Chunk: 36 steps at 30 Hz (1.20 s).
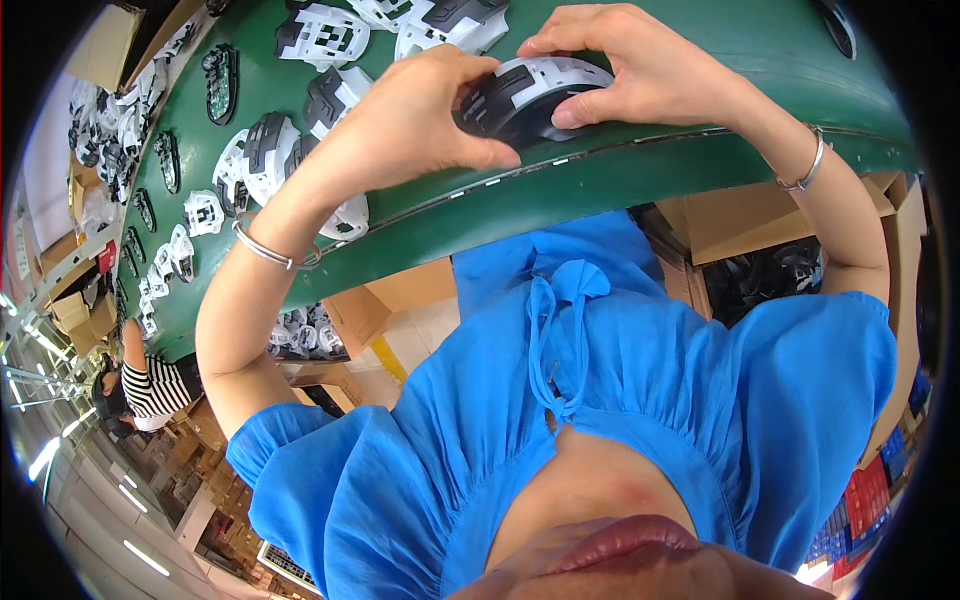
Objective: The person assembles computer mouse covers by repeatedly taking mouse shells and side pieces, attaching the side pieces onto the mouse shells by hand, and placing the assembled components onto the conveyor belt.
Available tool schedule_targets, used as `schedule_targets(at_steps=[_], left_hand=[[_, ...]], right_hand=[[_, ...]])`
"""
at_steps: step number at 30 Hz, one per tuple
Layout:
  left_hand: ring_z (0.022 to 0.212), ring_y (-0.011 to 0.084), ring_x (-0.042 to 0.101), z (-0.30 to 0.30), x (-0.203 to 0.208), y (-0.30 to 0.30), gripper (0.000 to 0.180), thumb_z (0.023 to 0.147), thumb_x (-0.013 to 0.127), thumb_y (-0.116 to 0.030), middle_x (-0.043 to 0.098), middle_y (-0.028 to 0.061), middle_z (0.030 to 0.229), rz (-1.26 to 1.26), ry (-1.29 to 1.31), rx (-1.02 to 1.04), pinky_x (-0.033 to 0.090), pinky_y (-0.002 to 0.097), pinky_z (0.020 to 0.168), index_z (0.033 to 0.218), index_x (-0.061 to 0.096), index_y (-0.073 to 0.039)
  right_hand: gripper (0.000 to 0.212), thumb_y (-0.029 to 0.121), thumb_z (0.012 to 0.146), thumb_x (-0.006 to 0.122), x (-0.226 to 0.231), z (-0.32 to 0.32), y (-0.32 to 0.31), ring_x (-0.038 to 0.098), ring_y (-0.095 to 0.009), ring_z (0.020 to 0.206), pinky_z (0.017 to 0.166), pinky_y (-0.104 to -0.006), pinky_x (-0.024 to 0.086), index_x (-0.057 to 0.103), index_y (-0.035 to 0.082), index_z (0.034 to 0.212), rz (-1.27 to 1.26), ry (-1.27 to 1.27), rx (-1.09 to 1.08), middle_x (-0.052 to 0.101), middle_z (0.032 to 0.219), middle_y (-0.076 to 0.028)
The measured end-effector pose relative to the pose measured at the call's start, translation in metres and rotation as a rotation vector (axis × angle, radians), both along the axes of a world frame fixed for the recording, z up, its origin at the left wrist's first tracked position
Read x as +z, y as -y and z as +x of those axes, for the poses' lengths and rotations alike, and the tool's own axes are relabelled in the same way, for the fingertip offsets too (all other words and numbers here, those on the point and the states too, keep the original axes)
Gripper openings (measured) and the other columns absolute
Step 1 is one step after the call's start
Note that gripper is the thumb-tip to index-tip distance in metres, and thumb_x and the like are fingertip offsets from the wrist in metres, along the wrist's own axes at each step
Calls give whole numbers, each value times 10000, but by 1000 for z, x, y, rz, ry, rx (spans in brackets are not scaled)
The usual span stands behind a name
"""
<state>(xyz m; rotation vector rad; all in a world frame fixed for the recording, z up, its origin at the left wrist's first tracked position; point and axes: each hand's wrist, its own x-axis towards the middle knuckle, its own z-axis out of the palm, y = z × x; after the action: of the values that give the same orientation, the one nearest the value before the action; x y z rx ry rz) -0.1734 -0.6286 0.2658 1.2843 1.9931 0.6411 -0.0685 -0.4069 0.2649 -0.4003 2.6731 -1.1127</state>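
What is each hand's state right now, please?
Left hand: holding the black-and-white shell by its left end.
Right hand: holding the shell's right end.

No words, labels or numbers can be read

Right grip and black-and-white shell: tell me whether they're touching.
Touching. The head view shows it: the thumb of the right grip lies flat against the dark side of the black-and-white shell, with no gap between.
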Motion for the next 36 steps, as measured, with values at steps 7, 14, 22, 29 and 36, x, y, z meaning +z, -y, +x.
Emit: schedule_targets(at_steps=[7,14,22,29,36], left_hand=[[936,242,656,-12,2,-12,617,654,807,-206,656,142,998,-41,-50,-16,522,345,902,1172,612,65],[858,244,645,-3,-6,-6,675,594,871,-238,653,164,979,85,-237,-82,528,339,805,1143,619,64],[1110,203,584,21,-14,41,518,909,663,-172,589,121,1191,451,454,591,468,334,986,1356,471,9],[1185,245,541,44,-10,-2,557,993,457,-492,552,144,1276,944,1330,759,431,403,1022,1326,449,-46],[989,250,633,3,-41,16,468,930,581,-412,647,164,1073,1047,1159,801,518,392,903,1175,537,-16]], right_hand=[[448,272,678,798,1,-20,1,620,-351,851,739,-399,490,678,-28,989,-22,19,46,631,883,-200],[572,200,587,778,-11,-9,12,584,-331,901,829,-388,492,630,-17,1095,63,-53,9,603,949,-172],[559,186,597,770,2,34,10,528,-302,1021,896,-400,447,628,12,1109,151,-539,-290,565,1058,-124],[593,166,600,762,10,-1,76,539,-301,1039,921,-441,415,591,18,1148,441,-1038,-357,552,1107,-120],[126,83,765,694,63,-100,45,643,-276,775,704,-354,525,687,86,891,148,-1179,-54,673,894,-62]])
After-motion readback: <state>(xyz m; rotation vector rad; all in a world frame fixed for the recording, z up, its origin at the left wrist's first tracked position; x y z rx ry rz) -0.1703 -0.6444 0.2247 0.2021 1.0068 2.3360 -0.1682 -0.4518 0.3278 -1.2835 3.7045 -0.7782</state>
